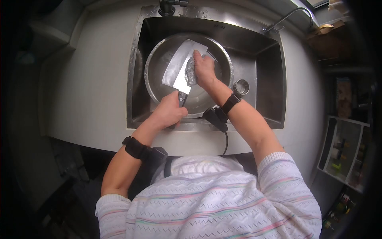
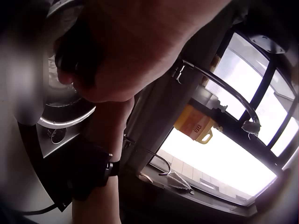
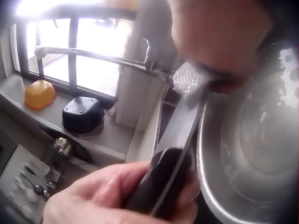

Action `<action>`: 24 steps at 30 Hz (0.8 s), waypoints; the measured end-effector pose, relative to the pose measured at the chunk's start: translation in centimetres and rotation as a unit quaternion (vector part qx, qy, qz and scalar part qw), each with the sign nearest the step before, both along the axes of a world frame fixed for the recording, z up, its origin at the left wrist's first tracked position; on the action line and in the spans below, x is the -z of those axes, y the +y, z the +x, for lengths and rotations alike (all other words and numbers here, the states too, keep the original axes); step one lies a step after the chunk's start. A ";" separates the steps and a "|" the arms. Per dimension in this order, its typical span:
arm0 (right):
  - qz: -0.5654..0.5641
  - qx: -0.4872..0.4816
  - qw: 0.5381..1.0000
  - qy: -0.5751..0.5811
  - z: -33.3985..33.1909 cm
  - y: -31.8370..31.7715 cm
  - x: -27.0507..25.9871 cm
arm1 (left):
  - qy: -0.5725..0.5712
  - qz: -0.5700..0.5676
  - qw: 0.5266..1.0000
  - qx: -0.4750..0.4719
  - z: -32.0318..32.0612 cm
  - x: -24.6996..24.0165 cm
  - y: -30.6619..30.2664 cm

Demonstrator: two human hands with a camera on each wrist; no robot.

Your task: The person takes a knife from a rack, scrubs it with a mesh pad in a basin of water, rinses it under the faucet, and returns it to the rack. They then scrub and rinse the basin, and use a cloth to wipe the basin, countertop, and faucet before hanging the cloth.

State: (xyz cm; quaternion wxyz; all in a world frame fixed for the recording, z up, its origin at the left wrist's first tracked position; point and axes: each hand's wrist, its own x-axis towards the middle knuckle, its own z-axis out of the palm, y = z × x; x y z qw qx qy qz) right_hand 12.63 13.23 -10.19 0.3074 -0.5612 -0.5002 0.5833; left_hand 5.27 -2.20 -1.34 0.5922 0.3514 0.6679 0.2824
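Observation:
A wide-bladed cleaver (image 1: 175, 65) lies slanted over a round metal basin (image 1: 147, 71) inside the sink. My left hand (image 1: 168, 109) grips its black handle (image 3: 159, 186), fingers wrapped round it in the right wrist view. With my right hand (image 1: 205, 71) I hold a silvery mesh scouring pad (image 1: 191, 73) against the blade's flat side, thumb pointing toward the blade's far end. The pad's netted surface shows beside the blade in the right wrist view; part of it is hidden under the fingers. Water (image 3: 261, 116) glistens in the basin.
The steel sink (image 1: 270, 75) surrounds the basin. A small round metal cup (image 1: 241, 86) stands right of it, near my right wrist. A dark faucet (image 1: 167, 8) and a thin curved tap (image 1: 288, 18) rise behind. Pale countertop (image 1: 91, 79) stretches left.

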 end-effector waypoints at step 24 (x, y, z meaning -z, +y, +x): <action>-0.014 -0.079 0.994 -0.080 -2.8 -0.8 1.7 | 0.061 -0.012 0.998 -0.015 -1.3 0.8 -0.7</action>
